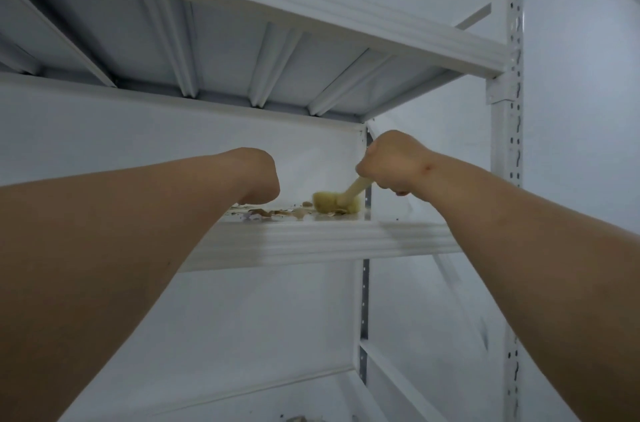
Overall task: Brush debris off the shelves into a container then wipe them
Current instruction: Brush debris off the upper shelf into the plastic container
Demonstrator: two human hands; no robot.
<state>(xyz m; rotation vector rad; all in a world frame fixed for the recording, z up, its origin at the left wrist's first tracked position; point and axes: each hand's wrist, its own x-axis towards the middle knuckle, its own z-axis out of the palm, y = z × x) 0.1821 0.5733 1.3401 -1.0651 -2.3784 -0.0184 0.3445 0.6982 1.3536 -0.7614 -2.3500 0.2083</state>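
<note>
White metal shelf (322, 243), brown debris (273, 213); right hand (394, 163) grips yellow brush (337, 202); left hand (258, 176), grip state hidden.

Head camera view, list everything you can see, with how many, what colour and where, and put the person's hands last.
Shelving unit: one, white metal, fills the view.
Middle shelf: one, white, at hand height.
Upper shelf: one, white, seen from below.
Debris: scattered brown bits, on the middle shelf between the hands.
Brush: one, pale yellow, bristles down on the middle shelf.
Wall: white, behind and to the right.
Left hand: on the middle shelf beside the debris; its fingers are hidden.
Right hand: grips the brush handle.
</note>
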